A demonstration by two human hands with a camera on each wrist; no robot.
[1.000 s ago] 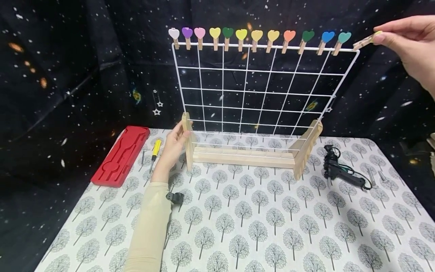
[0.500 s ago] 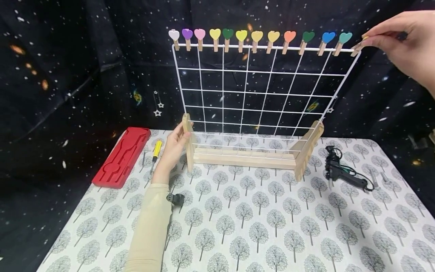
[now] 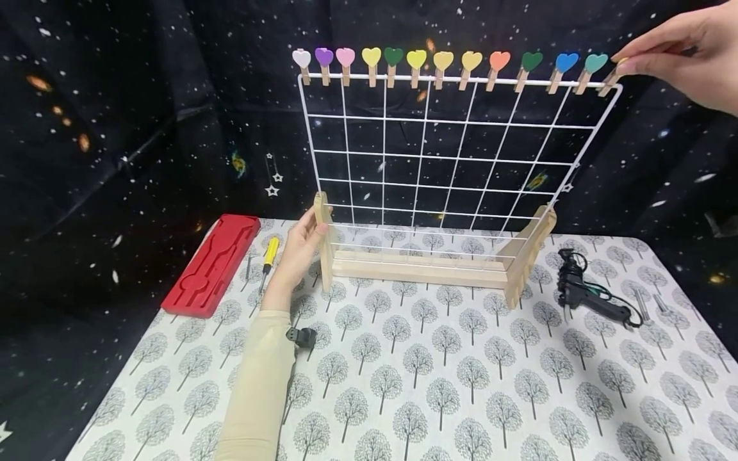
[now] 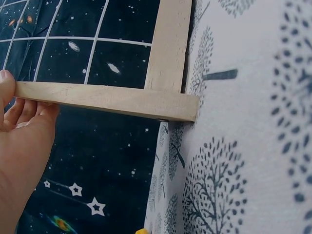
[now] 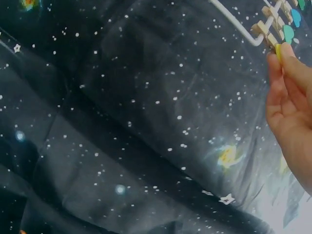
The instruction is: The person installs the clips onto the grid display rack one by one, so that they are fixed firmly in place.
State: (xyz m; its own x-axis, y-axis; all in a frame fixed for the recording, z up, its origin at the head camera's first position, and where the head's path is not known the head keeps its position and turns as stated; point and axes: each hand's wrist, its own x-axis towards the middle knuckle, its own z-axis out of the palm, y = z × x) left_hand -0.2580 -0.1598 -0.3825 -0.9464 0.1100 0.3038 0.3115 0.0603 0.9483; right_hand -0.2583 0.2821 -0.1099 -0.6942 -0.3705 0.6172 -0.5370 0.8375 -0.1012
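Observation:
A white wire grid [image 3: 423,120] stands upright in a wooden stand [image 3: 421,270]. Small clothespins with coloured hearts, such as the orange one [image 3: 499,62], line its top bar. At the bar's right corner my right hand [image 3: 686,56] pinches a clothespin [image 3: 610,83] with a yellow heart between thumb and fingers; its wooden jaws are at the wire. The right wrist view shows this yellow heart [image 5: 279,51] beside the teal one [image 5: 288,34]. My left hand [image 3: 300,251] grips the stand's left upright [image 4: 107,100], thumb on one side and fingers on the other.
On the left lie a red moulded tray [image 3: 212,266] and a yellow-handled screwdriver [image 3: 270,256]. A black tool with a coiled cord [image 3: 594,298] and small metal pieces [image 3: 641,304] lie on the right. A dark star-print cloth [image 3: 144,128] hangs behind the table.
My right hand has brought the yellow-heart clothespin from just beyond the corner onto the top bar's right end. My left hand keeps its grip on the stand. The head view has shifted slightly.

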